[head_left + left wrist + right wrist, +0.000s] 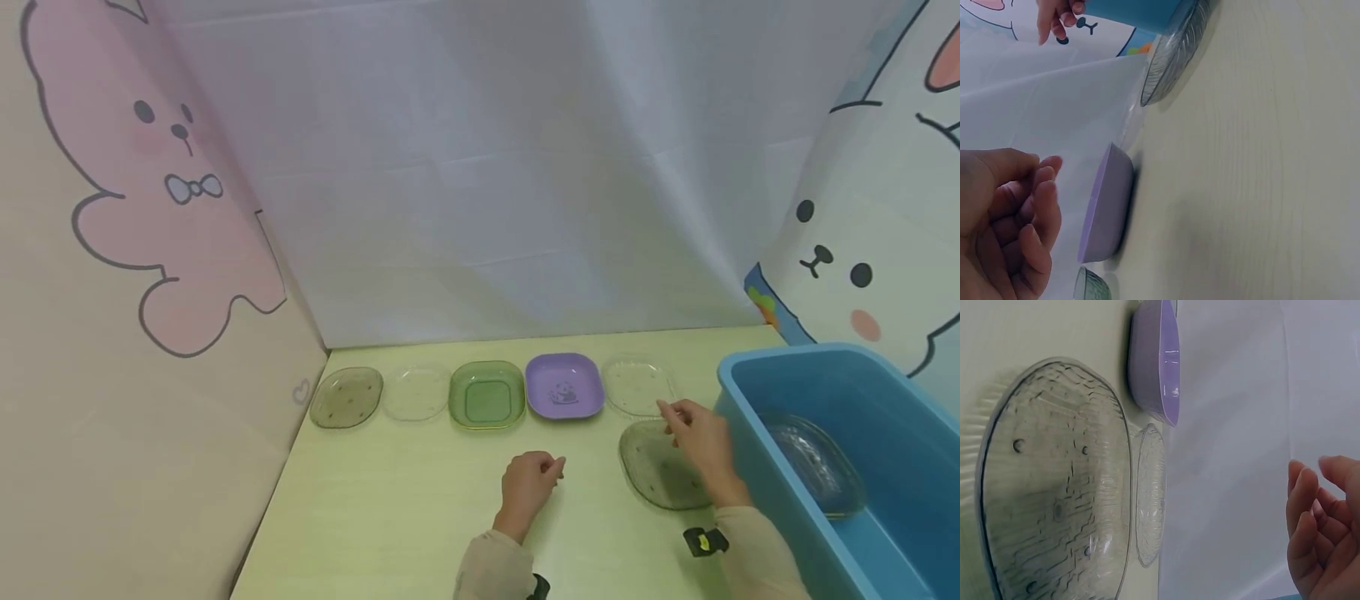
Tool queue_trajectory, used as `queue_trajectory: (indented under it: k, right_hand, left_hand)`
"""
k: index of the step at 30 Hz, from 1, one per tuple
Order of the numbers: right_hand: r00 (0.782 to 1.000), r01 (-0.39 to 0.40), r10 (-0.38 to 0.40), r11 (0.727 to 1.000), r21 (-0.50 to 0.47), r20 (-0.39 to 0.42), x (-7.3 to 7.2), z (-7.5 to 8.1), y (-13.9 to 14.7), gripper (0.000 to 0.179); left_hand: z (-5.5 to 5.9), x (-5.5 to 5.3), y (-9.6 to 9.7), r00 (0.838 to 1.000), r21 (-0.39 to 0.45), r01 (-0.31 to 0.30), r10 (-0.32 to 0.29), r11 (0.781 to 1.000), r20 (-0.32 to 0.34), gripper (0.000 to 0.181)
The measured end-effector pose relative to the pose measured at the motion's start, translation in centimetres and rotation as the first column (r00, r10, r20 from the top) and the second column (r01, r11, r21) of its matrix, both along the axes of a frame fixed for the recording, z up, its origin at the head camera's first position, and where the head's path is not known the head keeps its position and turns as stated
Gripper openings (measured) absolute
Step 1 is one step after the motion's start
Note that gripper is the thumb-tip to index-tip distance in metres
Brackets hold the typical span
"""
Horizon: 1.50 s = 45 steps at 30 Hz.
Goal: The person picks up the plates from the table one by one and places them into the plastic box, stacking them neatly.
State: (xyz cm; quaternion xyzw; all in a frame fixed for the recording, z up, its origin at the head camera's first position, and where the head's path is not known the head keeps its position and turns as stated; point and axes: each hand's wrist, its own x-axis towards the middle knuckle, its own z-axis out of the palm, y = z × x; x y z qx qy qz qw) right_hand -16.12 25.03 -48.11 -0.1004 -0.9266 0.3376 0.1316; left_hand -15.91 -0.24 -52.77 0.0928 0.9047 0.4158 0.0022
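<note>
My right hand (699, 442) hovers over a grey-green see-through plate (660, 471) with a ribbed pattern and small dots. Its fingers curl loosely and hold nothing, with a gap between thumb and forefinger in the right wrist view (1329, 525). Just behind that plate is a clear plate (637, 385). My left hand (527, 487) is raised above the table, fingers loosely bent and holding nothing. Beyond it stand a purple dish (564, 392) with a panda print and a green dish (487, 402). Farther left lie a second clear plate (416, 392) and a smaller grey-green plate (347, 397).
A deep blue tub (772, 492) stands along the right side, with a see-through dish (813, 462) inside. A white cloth (480, 183) hangs behind the table (405, 500). Cartoon-printed walls close in both sides.
</note>
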Motion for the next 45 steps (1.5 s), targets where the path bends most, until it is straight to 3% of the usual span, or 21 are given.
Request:
queue_trajectory:
  k: [3, 8, 11, 16, 20, 27, 37, 45]
  right_hand:
    - [1.000, -0.008, 0.008, 1.000, -0.008, 0.016, -0.1, 0.1, 0.1, 0.049]
    - [1.000, -0.010, 0.010, 1.000, -0.014, 0.018, -0.1, 0.2, 0.1, 0.053]
    - [1.000, -0.007, 0.007, 1.000, -0.020, 0.019, 0.0, 0.2, 0.0, 0.053]
    - [1.000, -0.002, 0.003, 1.000, -0.027, 0.031, 0.1, -0.1, -0.2, 0.053]
    - [0.999, 0.007, -0.006, 0.999, -0.035, 0.032, 0.1, -0.4, -0.4, 0.054]
    - [0.999, 0.002, 0.000, 0.999, -0.046, 0.045, 0.2, -0.7, -0.6, 0.054]
    - [0.994, 0.017, -0.009, 0.998, -0.065, 0.110, 0.2, -0.9, -1.1, 0.057]
    - [0.993, 0.033, -0.027, 0.998, -0.054, 0.116, 0.3, -1.4, -1.0, 0.056]
  left_hand:
    - [-0.1, -0.4, 0.8, 0.999, -0.023, 0.024, -0.023, 0.999, 0.029, 0.029]
    - [-0.6, -1.0, 2.8, 0.998, -0.090, 0.013, -0.008, 0.996, 0.059, 0.019]
    - [-0.8, -1.2, 4.5, 0.995, -0.164, 0.033, -0.018, 0.986, 0.094, 0.018]
    - [-0.7, -0.7, 7.3, 0.979, -0.326, 0.114, -0.051, 0.938, 0.195, 0.029]
    - [-0.7, -0.4, 9.0, 0.971, -0.386, 0.128, -0.036, 0.914, 0.235, 0.036]
    - [-1.6, -0.8, 10.5, 0.971, -0.349, 0.077, 0.009, 0.934, 0.240, 0.038]
    - [-3.5, -0.9, 11.3, 0.960, -0.186, 0.092, -0.037, 0.978, 0.277, 0.046]
    - [-4.5, -0.4, 11.7, 0.970, -0.139, 0.080, -0.044, 0.987, 0.240, 0.048]
